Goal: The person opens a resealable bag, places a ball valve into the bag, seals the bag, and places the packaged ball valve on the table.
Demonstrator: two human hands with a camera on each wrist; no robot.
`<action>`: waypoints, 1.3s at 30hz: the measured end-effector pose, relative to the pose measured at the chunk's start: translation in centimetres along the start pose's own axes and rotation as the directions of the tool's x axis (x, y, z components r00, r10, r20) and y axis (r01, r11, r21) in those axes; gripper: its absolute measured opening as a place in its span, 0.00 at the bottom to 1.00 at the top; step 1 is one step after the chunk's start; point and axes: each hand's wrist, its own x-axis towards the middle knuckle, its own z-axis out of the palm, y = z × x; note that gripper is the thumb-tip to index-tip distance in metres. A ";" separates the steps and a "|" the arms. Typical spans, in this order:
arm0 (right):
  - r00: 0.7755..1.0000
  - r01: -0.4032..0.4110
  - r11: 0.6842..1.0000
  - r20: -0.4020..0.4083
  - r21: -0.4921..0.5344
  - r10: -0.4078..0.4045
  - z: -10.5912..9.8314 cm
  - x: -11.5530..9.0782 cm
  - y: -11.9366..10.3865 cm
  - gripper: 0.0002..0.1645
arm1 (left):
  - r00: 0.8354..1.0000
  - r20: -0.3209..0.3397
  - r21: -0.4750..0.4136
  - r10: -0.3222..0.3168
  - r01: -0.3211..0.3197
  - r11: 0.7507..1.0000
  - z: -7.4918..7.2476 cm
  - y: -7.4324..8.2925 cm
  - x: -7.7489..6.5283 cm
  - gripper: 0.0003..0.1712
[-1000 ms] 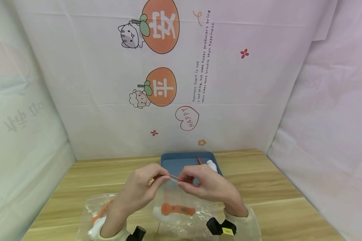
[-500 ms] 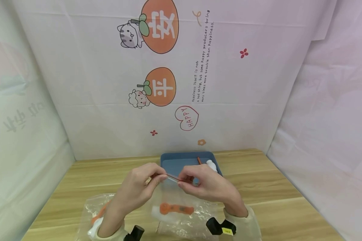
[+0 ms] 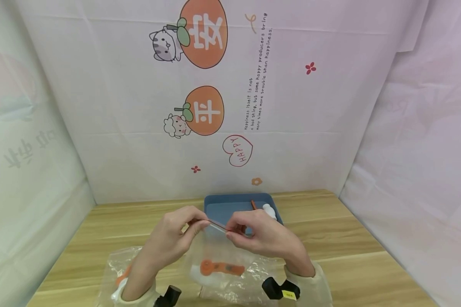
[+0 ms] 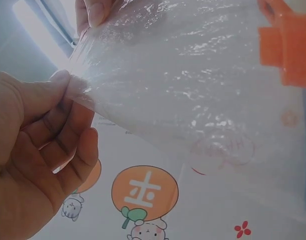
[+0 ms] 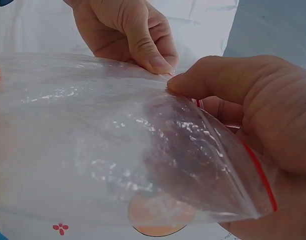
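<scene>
left hand [image 3: 176, 234], right hand [image 3: 259, 231], pinching bag [image 5: 88, 140] (contents [image 3: 223, 268] hazy)

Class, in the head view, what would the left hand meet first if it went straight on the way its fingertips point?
Beyond the clear bag that both hands pinch, the left hand would probably meet the right hand first, though depth is hard to judge.

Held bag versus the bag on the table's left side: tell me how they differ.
The held bag is pinched at its edge by the left hand and right hand; the left bag lies on the table, ungripped. The held bag's orange item shows nearly whole, while the left bag's orange piece is partly hidden behind the left forearm. Both are clear plastic with something orange inside.
</scene>
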 end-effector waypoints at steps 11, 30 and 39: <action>1.000 0.001 1.000 0.001 -0.024 -0.001 -0.1 0.0 -0.1 0.07 | 0.999 0.003 0.009 -0.034 0.034 0.999 -0.4 -0.2 -0.1 0.04; 1.000 -0.005 1.000 0.004 -0.012 0.006 -0.2 0.0 -0.2 0.07 | 0.997 0.014 0.005 -0.081 0.081 0.997 -1.3 -0.4 -0.3 0.03; 1.000 -0.019 1.000 0.003 -0.016 0.020 -0.2 -0.1 -0.4 0.08 | 0.997 -0.011 0.020 -0.082 0.082 0.996 -1.5 -0.6 -0.4 0.07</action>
